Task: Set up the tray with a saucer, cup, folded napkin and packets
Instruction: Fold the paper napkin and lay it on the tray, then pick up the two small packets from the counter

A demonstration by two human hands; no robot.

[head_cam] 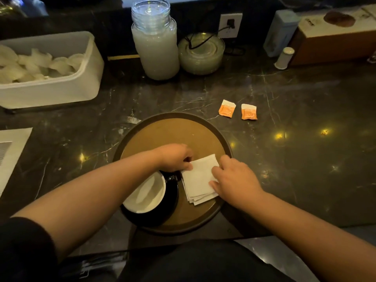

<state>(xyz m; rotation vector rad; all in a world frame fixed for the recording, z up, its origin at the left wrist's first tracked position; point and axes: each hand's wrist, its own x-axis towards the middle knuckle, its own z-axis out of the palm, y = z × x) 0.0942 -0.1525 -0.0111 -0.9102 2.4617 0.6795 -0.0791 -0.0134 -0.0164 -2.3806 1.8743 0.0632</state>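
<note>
Dark veined marble forms the counter (284, 159), and a round brown tray with a raised dark rim (173, 129) is set at its near edge. On the near left part of the tray a black saucer (173, 202) carries a black cup with a white inside (146, 194). A white folded paper napkin (200, 178) is laid on the near right part of the tray, just beside the saucer. Its far left corner is pinched by the left hand (176, 157), and its right edge is pressed flat by the fingers of the right hand (234, 178). Two small orange and white packets (238, 111) are left on the counter beyond the tray's far right rim. The stacked layers could be fanned apart if the hands are lifted unevenly, and the cup could be knocked by the left forearm crossing above it.
</note>
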